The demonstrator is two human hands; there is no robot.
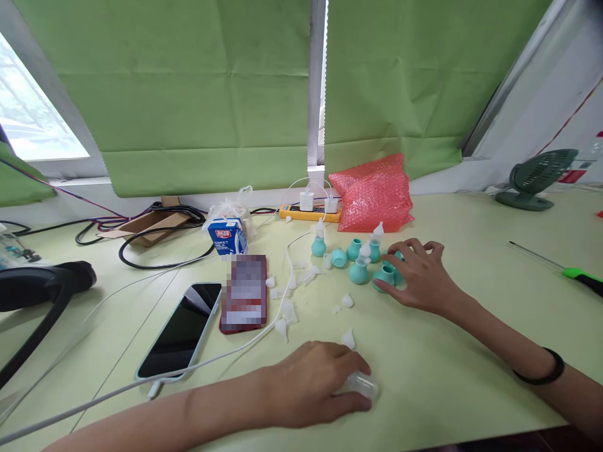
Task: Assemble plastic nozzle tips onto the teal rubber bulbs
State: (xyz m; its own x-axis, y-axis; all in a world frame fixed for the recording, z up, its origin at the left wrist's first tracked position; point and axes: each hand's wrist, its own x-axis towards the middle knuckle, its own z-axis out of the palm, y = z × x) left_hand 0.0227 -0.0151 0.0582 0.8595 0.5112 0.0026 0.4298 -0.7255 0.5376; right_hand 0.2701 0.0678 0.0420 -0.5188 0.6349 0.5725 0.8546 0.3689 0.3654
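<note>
Near the table's front edge my left hand (323,383) is closed around a short clear plastic tube (362,384), which lies on its side. My right hand (419,276) reaches over a group of teal squeeze bulbs. Its thumb and forefinger are on either side of an open-necked teal bulb (385,275), and another bulb is partly hidden behind the fingers. Some bulbs carry a clear barrel and a white soft tip, like the bulb (358,271) beside it. One teal bulb (338,257) lies tipped over. Loose white tips (348,339) lie between my hands.
Left of centre lie a phone in a red case (245,314), a dark-screened phone (181,333) and a white cable (245,344). Behind are a blue milk carton (228,237), a yellow power strip (292,213) and pink bubble wrap (374,198). A screwdriver (581,276) and fan (534,179) stand right.
</note>
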